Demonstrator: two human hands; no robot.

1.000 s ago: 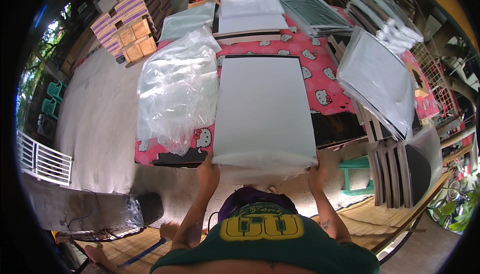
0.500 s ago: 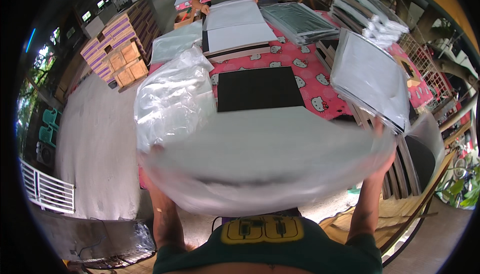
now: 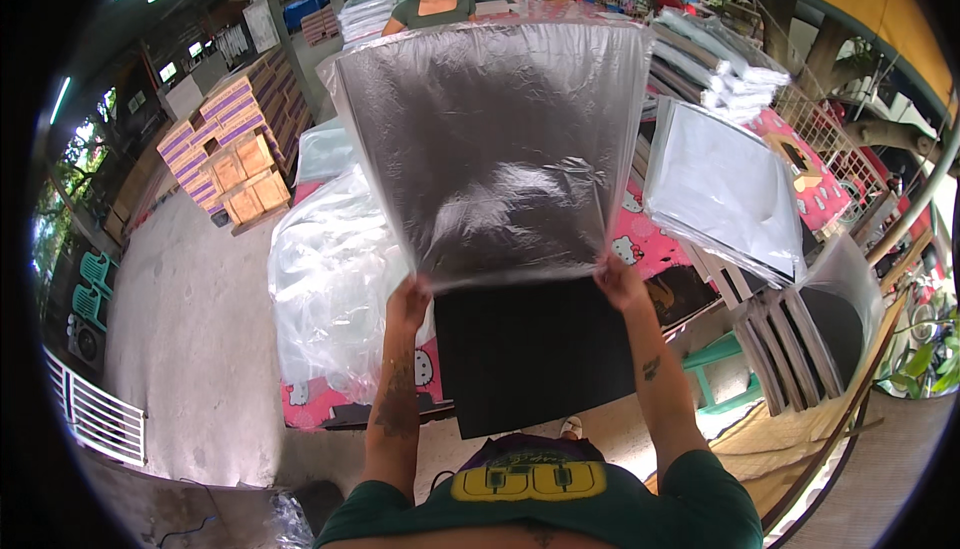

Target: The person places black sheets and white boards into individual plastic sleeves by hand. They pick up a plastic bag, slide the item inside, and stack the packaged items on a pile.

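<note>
Two hands hold a flat black rectangular board (image 3: 535,354) upright in front of the person's chest, with a clear plastic bag (image 3: 495,149) drawn over its upper part. The left hand (image 3: 408,301) is closed on the bag's open lower edge at the board's left side, and the right hand (image 3: 620,281) pinches the same edge at the right side. By my judgement the sleeving is roughly half done: the top of the board is inside the film, while the lower part hangs bare below the bag's mouth and is not yet covered. Behind it stands the pink patterned table (image 3: 655,249), with a heap of loose clear bags (image 3: 335,289) on its left part.
</note>
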